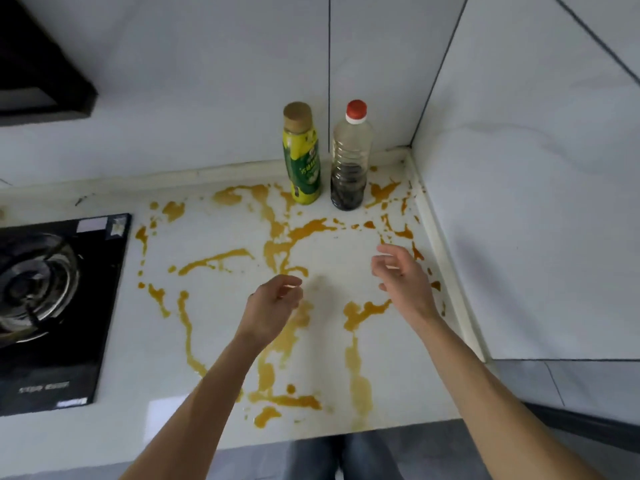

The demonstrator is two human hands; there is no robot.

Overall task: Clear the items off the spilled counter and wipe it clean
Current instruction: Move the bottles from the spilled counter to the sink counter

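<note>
The white counter (221, 306) is streaked with an orange spill (277, 251) across most of its surface. Two bottles stand upright at the back near the corner: a yellow-green bottle (303, 161) with a tan cap, and to its right a clear bottle (350, 161) with a red cap and dark liquid in its lower part. My left hand (273, 308) hovers over the middle of the counter, fingers loosely curled and holding nothing. My right hand (401, 278) hovers to the right, fingers relaxed and spread, also holding nothing. Both hands are well short of the bottles.
A black gas hob (59, 306) is set into the counter at the left. A dark range hood (41, 64) hangs at the upper left. White walls close the back and right sides. The counter's front edge runs along the bottom, with the floor below.
</note>
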